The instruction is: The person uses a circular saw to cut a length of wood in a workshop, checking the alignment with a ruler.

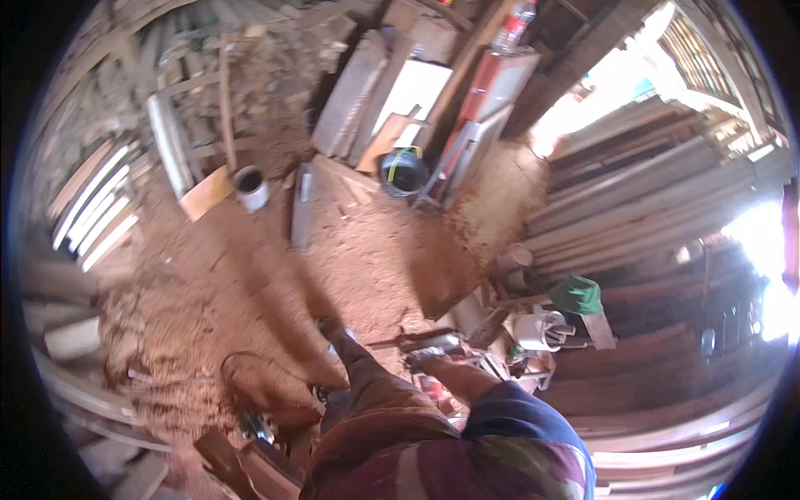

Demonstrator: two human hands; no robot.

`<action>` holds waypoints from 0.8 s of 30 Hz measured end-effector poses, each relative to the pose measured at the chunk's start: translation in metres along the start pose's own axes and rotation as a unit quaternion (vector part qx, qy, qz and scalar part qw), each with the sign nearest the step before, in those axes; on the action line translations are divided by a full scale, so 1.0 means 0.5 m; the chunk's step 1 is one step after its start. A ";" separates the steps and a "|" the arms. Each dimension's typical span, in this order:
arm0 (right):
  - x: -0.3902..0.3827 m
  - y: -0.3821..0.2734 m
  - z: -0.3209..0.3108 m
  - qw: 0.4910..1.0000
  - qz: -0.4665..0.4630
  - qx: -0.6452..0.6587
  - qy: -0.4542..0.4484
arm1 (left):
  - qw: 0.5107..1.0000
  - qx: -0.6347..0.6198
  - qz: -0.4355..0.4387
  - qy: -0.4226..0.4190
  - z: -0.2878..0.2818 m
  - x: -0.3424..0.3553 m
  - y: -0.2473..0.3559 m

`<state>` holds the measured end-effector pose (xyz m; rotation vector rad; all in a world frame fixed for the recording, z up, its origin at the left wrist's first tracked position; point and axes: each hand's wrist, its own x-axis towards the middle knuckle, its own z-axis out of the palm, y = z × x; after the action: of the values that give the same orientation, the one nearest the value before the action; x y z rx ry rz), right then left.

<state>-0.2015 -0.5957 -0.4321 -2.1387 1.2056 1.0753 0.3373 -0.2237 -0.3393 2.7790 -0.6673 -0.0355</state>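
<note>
My bare right forearm comes out of a blue sleeve in the lower middle. My right hand (423,357), small and blurred, appears closed at a long dark and silvery object (440,342) whose kind I cannot make out. Just beyond and right of it is a cluster of wood pieces, with a white bucket (536,330) holding several items and a green cloth or cap (576,294) over a board. I cannot make out my left hand. One dusty brown leg (367,375) stretches forward over the reddish dirt floor (275,292).
Ahead stand a dark bucket (405,172) with a yellow handle, a white pail (251,190) and leaning boards (358,96). Long planks (633,200) are stacked to the right. A plastic bottle (515,27) stands at the far top. A cord (229,362) loops over the floor at left.
</note>
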 end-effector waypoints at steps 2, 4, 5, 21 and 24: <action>0.039 -0.046 -0.163 0.993 0.044 0.085 -0.061 | 0.999 0.038 -0.016 -0.026 -0.015 -0.003 0.007; 0.139 -0.022 -0.179 0.993 0.058 0.073 -0.071 | 0.998 0.042 -0.023 -0.048 -0.027 -0.007 0.000; 0.182 -0.050 -0.217 0.992 0.049 0.089 -0.071 | 0.997 0.045 -0.031 -0.059 -0.043 -0.011 -0.022; 0.837 -0.365 -0.389 0.989 -0.130 -0.064 0.029 | 0.908 0.080 -0.344 -0.225 -0.196 -0.027 0.097; 0.912 -0.417 -0.409 0.985 -0.114 -0.092 -0.086 | 0.931 -0.021 -0.311 -0.189 -0.200 -0.068 0.077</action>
<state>0.2029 -0.8603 -0.6764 -2.2022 0.7877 1.2783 0.2988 -0.2149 -0.2340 2.8390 0.1691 -0.7149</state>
